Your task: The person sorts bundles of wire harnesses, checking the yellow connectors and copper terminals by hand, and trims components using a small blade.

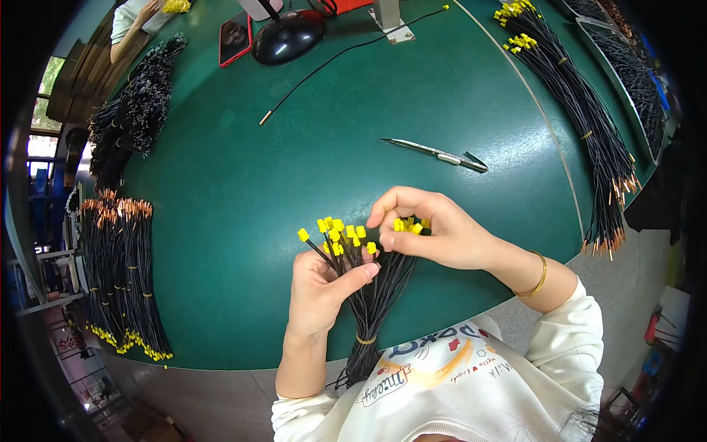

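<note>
A bundle of black cables (368, 306) with yellow connectors on the upper ends lies at the table's front edge, tied low down by a tan band. My left hand (318, 289) is closed round part of it, thumb across the cables, with several yellow connectors (336, 234) fanned out above the fingers. Curled over the other part of the same bundle is my right hand (438, 230), its thumb and forefinger close together beside more yellow connectors (409, 225). Whether the right fingertips pinch a single cable is hard to see.
Banded cable bundles lie at the left (121, 265) and right (582, 125). Beyond my hands are a pen (436, 152), a single cable (324, 65), a metal bracket (392, 22), a black round base (289, 37) and a red-edged phone (235, 40). Another person's arm (131, 33) shows at top left.
</note>
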The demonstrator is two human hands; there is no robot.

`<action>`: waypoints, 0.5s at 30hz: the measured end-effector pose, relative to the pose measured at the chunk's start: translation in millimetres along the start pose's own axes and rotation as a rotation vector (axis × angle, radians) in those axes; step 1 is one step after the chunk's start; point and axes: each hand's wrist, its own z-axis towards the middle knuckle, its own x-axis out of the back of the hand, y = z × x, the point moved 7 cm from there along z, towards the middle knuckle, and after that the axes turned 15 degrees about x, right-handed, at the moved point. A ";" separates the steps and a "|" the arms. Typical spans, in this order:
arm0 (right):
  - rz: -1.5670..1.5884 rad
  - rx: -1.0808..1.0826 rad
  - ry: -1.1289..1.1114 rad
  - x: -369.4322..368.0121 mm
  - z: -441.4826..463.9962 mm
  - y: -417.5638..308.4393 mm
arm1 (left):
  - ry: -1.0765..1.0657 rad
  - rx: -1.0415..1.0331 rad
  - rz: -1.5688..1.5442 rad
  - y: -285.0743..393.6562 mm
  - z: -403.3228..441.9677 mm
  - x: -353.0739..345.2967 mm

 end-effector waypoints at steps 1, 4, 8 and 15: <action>-0.091 -0.013 -0.022 0.6 0.0 -2.2 | -0.008 -0.004 -0.001 0.1 -0.2 -0.1; -0.197 -0.016 -0.039 0.1 -0.3 -3.9 | -0.023 -0.012 -0.006 0.3 -0.3 -0.9; -0.234 0.062 -0.003 -3.1 0.3 -4.4 | -0.018 -0.021 0.000 1.5 -0.5 -5.4; -0.368 0.193 0.046 -2.5 -2.1 -10.2 | 0.013 -0.143 0.160 11.2 -6.7 -13.1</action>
